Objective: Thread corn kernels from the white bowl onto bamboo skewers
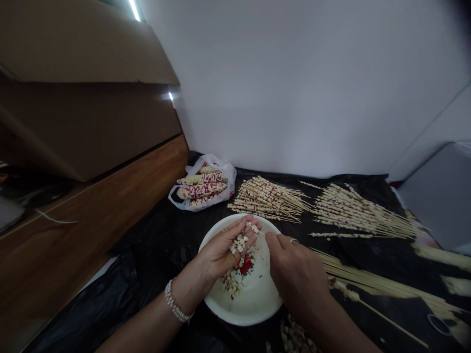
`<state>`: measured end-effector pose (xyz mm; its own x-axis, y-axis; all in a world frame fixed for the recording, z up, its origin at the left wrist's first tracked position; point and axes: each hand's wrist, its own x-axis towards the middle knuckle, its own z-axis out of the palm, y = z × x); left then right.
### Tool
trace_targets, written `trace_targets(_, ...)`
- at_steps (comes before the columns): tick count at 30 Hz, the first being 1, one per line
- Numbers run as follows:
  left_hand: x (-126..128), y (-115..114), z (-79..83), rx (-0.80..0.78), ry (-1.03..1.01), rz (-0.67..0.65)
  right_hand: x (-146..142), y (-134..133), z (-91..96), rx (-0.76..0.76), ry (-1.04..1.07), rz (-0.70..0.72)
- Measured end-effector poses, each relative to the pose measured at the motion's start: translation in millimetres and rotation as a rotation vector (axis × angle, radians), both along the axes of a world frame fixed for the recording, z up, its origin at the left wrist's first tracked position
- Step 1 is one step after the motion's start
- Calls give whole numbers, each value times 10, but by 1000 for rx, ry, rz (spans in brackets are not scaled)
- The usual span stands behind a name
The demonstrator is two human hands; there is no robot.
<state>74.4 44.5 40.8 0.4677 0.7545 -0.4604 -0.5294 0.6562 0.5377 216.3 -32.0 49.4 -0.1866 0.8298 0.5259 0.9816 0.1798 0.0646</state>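
Note:
My left hand (224,250) is cupped palm-up over a white bowl (253,306), holding a small heap of pale corn kernels (240,241) on its fingers. A bead bracelet is on that wrist. My right hand (294,272) sits just right of it, fingers pinched together on a thin wooden skewer (261,232) whose tip reaches the kernels. More kernels (232,283) lie in the bowl, which has a red flower print.
A white plastic bag of red-and-white corn cobs (203,188) lies at the back left. Two piles of skewers threaded with kernels (268,198) (356,213) lie behind the bowl; bare skewers (382,284) lie to the right. A cardboard box (84,98) stands on a wooden ledge at left.

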Motion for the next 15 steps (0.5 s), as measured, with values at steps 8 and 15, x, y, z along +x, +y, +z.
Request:
trace_targets(8, 4, -25, 69, 22, 58, -2, -5, -17, 36, -49, -36, -32)
trace_targets(15, -2, -11, 0, 59, 4, 1, -11, -1, 14, 17, -32, -20)
